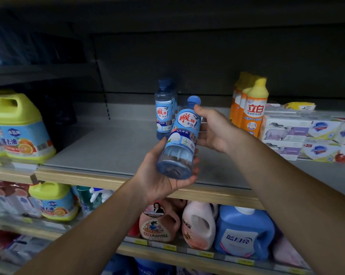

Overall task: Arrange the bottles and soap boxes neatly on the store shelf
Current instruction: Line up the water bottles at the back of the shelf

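Observation:
A clear blue bottle [182, 135] with a blue cap and a blue-white label is tilted in front of the grey shelf [108, 147]. My left hand [159, 175] cups its base from below with curled fingers. My right hand [215, 130] grips its upper part near the neck. Behind it, matching blue bottles [164, 110] stand upright on the shelf. To the right stand orange bottles with yellow caps [251, 108], and further right lie stacked soap boxes [306, 135].
Large yellow-lidded jugs [18, 128] fill the shelf's left end. The shelf has a wooden front edge [88, 178]. Below it stand pink and blue detergent jugs [243, 231] and more yellow-lidded jugs [54, 201]. A dark upper shelf hangs overhead.

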Motion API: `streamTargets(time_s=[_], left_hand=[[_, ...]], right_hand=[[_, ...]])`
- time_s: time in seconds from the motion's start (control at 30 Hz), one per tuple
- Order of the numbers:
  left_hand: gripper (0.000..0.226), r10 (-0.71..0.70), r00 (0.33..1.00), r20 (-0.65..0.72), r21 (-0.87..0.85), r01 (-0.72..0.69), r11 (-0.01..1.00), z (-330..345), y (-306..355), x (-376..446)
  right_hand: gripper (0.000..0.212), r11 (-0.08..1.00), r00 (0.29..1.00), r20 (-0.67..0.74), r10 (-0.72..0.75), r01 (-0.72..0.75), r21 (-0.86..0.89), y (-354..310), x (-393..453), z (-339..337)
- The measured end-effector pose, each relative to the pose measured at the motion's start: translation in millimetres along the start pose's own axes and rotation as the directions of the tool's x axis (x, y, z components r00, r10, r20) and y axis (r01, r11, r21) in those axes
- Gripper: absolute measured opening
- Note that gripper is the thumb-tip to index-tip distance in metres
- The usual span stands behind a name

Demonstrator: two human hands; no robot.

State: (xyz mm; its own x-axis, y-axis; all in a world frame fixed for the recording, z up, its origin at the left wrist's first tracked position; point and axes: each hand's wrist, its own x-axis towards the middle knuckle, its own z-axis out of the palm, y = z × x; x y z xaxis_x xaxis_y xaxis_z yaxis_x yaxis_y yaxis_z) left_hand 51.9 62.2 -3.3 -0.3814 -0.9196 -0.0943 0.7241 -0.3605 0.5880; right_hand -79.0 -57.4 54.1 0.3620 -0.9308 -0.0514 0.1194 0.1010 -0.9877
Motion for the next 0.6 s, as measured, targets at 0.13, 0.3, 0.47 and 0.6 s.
streamTargets(time_s=[0.13, 0.3, 0.47, 0.6], left_hand=[[0.047, 0.204, 0.950, -0.239, 0.469, -0.071, 0.880, -10, 11, 5], [0.029, 0.529, 0.833, -0.161, 0.906, -0.088, 0.414, -25, 22, 5], [0.027, 0.658, 0.753, -0.017, 0.988, 0.114, -0.105, -52, 38, 7], [0.038, 0.620, 0.783, 0.048, 0.828, 0.316, -0.463, -88, 57, -1]], right_hand=[[0.022, 0.984, 0.986, -0.026, -0.164, 0.162, -0.072, -2, -1, 0], [0.026, 0.833, 0.885, 0.004, -0.465, 0.439, -0.336, 7, 1, 10], [0.049, 0.713, 0.837, 0.137, -0.530, 0.528, -0.462, 20, 11, 17], [0.053, 0.750, 0.863, 0.124, -0.490, 0.489, -0.445, 31, 20, 18]])
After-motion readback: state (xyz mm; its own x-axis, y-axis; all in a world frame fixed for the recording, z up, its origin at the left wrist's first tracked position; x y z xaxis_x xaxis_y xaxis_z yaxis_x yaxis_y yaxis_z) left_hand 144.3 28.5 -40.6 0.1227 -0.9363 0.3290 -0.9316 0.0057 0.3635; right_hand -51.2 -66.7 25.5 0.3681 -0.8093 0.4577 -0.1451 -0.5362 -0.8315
